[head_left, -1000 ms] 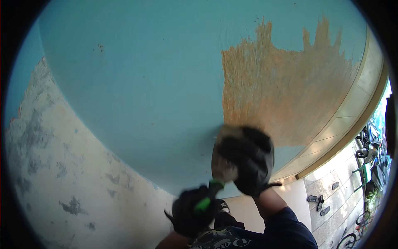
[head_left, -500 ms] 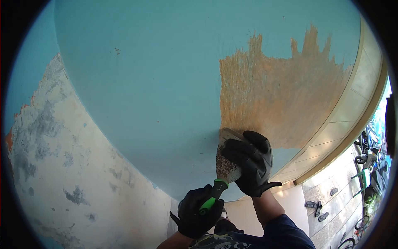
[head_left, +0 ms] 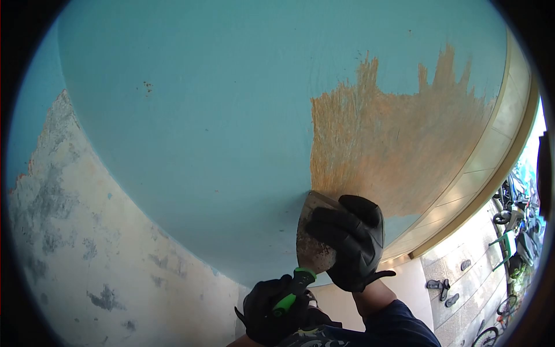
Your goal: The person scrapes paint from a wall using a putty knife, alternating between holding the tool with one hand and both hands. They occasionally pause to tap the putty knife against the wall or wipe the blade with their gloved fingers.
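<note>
My left hand [head_left: 273,311], in a black glove, is closed around the black and green handle of a paint scraper [head_left: 313,254]. Its wide, stained metal blade lies against a wall painted turquoise [head_left: 191,133]. My right hand [head_left: 350,243], gloved too, grips the blade from the right with its fingers bent over the face, hiding part of it. The blade's upper edge meets the lower left corner of a scraped brownish-orange patch [head_left: 404,144], where the paint is off and the border is ragged at the top.
At left, another wall [head_left: 115,243] shows whitish, grey-blotched plaster. A beige tiled border [head_left: 485,150] runs along the right edge. Beyond it are paving with sandals [head_left: 444,289], a green plastic chair [head_left: 506,248], parked motorbikes [head_left: 514,202] and a bicycle [head_left: 485,335].
The whole scene has shifted down in the view as the camera tilted. Both hands and the scraper sit lower in the picture, with slightly more of the blade showing. Both grips are unchanged.
</note>
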A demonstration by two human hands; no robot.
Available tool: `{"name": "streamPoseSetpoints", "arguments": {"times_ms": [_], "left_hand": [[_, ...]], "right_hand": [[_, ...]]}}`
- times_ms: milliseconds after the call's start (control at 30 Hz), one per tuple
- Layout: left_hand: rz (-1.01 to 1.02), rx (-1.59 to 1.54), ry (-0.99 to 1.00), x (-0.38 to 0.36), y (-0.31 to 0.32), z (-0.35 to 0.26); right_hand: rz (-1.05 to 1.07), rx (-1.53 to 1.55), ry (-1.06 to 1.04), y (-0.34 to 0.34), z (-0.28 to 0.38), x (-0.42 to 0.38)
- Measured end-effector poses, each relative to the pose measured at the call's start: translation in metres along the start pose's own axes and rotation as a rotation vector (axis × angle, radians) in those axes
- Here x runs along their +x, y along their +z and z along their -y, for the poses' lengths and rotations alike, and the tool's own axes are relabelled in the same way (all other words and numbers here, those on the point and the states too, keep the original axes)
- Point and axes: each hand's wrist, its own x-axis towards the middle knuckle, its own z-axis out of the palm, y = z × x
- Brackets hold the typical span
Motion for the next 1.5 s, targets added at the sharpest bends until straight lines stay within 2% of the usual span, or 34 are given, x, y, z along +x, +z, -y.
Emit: {"name": "streamPoseSetpoints", "arguments": {"times_ms": [100, 200, 300, 367, 433, 500, 700, 800, 900, 967, 1033, 1200, 1300, 1367, 1433, 1500], "left_hand": [[-0.071, -0.046, 0.051, 0.035, 0.002, 0.005], [-0.108, -0.14, 0.076, 0.049, -0.005, -0.012], [-0.087, -0.059, 0.125, 0.031, -0.005, -0.01], [-0.009, -0.019, 0.012, 0.012, -0.001, -0.005], [0.035, 0.008, -0.01, 0.006, -0.004, -0.007], [0.066, -0.052, -0.115, 0.002, -0.004, -0.009], [-0.001, -0.081, -0.062, -0.001, -0.001, -0.004], [0.053, -0.028, 0.027, 0.003, -0.008, 0.0], [0.066, -0.069, 0.004, -0.001, -0.009, 0.007], [0.049, -0.117, -0.046, -0.034, 0.021, 0.056], [0.032, -0.164, -0.097, -0.028, 0.027, 0.058], [0.026, 0.092, 0.151, 0.007, -0.007, -0.008], [-0.056, 0.113, 0.106, 0.009, 0.01, 0.012], [-0.086, 0.002, 0.046, 0.034, 0.015, 0.029], [-0.177, -0.159, 0.016, 0.063, 0.006, 0.01], [-0.214, -0.184, 0.083, 0.068, -0.001, -0.017]], "right_hand": [[-0.158, -0.051, -0.1, 0.002, -0.008, 0.031], [-0.225, -0.052, -0.163, -0.006, -0.005, 0.055], [-0.178, -0.09, -0.129, -0.012, 0.005, 0.034], [-0.016, -0.041, -0.014, -0.006, 0.0, 0.003], [-0.012, -0.032, 0.002, -0.002, 0.002, -0.008], [-0.007, -0.023, 0.025, 0.0, 0.001, -0.014], [-0.005, -0.047, 0.003, 0.001, 0.001, -0.009], [0.01, -0.036, 0.005, 0.002, 0.003, -0.009], [0.011, -0.046, 0.006, 0.0, 0.006, -0.006], [-0.015, -0.048, -0.004, -0.001, 0.011, 0.001], [-0.023, -0.043, -0.005, -0.004, 0.012, 0.005], [0.019, -0.051, 0.014, -0.005, 0.006, -0.001], [-0.053, -0.086, -0.041, 0.011, -0.007, -0.004], [-0.166, -0.173, -0.126, 0.016, -0.016, 0.016], [-0.307, -0.131, -0.205, -0.001, -0.007, 0.06], [-0.363, -0.115, -0.242, -0.014, -0.002, 0.071]]}}
